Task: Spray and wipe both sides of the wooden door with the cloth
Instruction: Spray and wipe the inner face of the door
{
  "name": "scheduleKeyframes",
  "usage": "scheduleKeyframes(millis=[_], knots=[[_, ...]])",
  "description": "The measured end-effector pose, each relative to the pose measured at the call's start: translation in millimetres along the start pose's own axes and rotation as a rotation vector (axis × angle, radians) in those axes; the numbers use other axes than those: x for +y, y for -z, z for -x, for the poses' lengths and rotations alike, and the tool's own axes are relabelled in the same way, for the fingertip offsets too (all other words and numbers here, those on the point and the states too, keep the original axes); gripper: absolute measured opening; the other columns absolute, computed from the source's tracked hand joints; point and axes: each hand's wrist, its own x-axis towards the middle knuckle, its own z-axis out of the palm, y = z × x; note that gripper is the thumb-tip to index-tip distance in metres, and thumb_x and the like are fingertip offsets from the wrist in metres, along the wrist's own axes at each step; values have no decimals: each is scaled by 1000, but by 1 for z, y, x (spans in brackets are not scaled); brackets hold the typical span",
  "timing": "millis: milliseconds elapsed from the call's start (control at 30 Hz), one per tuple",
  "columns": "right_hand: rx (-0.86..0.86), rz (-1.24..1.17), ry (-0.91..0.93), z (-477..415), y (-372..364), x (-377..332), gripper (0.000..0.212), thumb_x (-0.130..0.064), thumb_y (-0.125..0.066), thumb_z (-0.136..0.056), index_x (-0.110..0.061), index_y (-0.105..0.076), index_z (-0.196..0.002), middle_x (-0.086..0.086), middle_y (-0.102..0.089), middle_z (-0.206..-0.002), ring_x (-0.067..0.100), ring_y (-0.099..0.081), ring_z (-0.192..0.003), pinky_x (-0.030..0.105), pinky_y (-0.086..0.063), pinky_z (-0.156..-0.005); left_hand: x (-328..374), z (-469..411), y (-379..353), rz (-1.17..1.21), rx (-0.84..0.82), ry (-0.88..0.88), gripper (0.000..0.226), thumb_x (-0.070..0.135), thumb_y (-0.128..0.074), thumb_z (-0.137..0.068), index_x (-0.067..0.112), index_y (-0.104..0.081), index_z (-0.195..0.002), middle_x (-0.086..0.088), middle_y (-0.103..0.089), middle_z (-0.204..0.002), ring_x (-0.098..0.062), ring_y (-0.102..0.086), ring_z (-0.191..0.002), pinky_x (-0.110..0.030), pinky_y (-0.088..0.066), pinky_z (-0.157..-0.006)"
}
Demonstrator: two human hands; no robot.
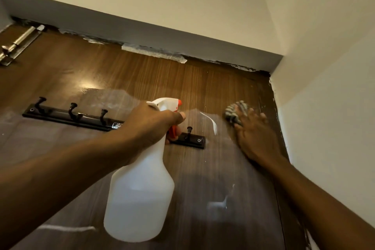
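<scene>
Head view: we work the wooden door up top, left hand clamped on spray bottle, right hand flat, pressing cloth at rt edge. Wet streaks unwiped; other side prob. pending.

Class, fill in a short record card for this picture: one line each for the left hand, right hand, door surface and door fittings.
Left hand: grips the neck of a white plastic spray bottle with an orange nozzle.
Right hand: presses a grey striped cloth against the brown wooden door, near its right edge.
Door surface: wet streaks and a shiny patch.
Fittings: black metal hook rail; silver sliding bolt at upper left.
</scene>
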Motion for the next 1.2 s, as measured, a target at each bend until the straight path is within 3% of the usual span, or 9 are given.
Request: scheduleKeyframes(millis=[200, 300, 367, 433, 533, 700, 900, 1100, 1200], knots=[[16, -38, -228, -55, 1, -26, 57, -47, -20, -105, -28, -11, -158, 4, -8, -166, 29, -8, -152, 51, -10, -123, -7, 12, 24, -9, 37, 1, 46, 30, -66, -83, 12, -54, -122, -5, -73, -75, -23, -70, -76, -38, -56, -71], [-63, -86, 120, -68, 0, -78, 52, -47, -21, -106, -40, -8, -156, -7, -1, -165, 19, -1, -152, 43, -3, -122, -7, 11, 35, -17, 68, 15, 36, 30, -66, -82, 10, -59, -111, -6, -73, -77, -21, -69, -73, -36, -55, -68], [-161, -92, 373, -60, -1, -85, 48, -50, -16, -105, -46, -3, -151, -10, 5, -162, 10, 8, -150, 31, 5, -120, -10, 14, 42, -2, 78, 20, 38, 30, -66, -83, 12, -57, -116, -6, -73, -76, -21, -70, -74, -37, -56, -69], [-243, -106, 514, -46, 2, -61, 47, -55, -11, -102, -51, -5, -148, -12, 6, -162, 5, 13, -150, 32, 6, -121, -17, 18, 47, 2, 79, 30, 44, 29, -65, -84, 15, -53, -124, -6, -73, -76, -21, -70, -75, -36, -56, -69], [-275, -33, 611, -26, 6, -13, 49, -57, -13, -101, -55, -7, -150, -9, -2, -165, 8, 6, -152, 39, -7, -123, -28, 28, 52, -4, 78, 39, 46, 26, -66, -83, 18, -53, -127, -7, -73, -76, -21, -71, -75, -36, -57, -71], [-154, -21, 437, -37, 9, -27, 53, -54, -18, -100, -54, -2, -150, -10, 6, -163, 13, 3, -150, 44, -19, -122, -37, 36, 49, -120, 130, 53, 52, 24, -70, -80, 16, -52, -128, -10, -69, -79, -14, -66, -62, -21, -50, -54], [-215, -178, 546, -77, 3, -105, 50, -17, -60, -96, -39, -45, -138, 5, -28, -160, 26, -21, -148, 50, -29, -116, -41, 32, 47, -136, 154, 69, 51, 25, -68, -82, 11, -50, -128, -7, -68, -81, -9, -64, -57, -11, -43, -43], [-334, -145, 777, -53, 19, -53, 68, -9, -67, -89, -45, -41, -140, -1, -33, -154, 25, -26, -145, 48, -33, -111, -47, 37, 69, -99, 142, 144, 18, 35, -65, -83, 20, -56, -89, -4, -72, -72, -11, -64, -59, -30, -51, -61], [-259, -85, 794, -62, 24, -58, 68, -12, -67, -87, -45, -41, -140, 3, -38, -153, 32, -35, -142, 53, -40, -107, -46, 42, 86, -99, 140, 148, 23, 32, -66, -83, 16, -57, -96, -5, -71, -75, -13, -66, -65, -27, -51, -59]])
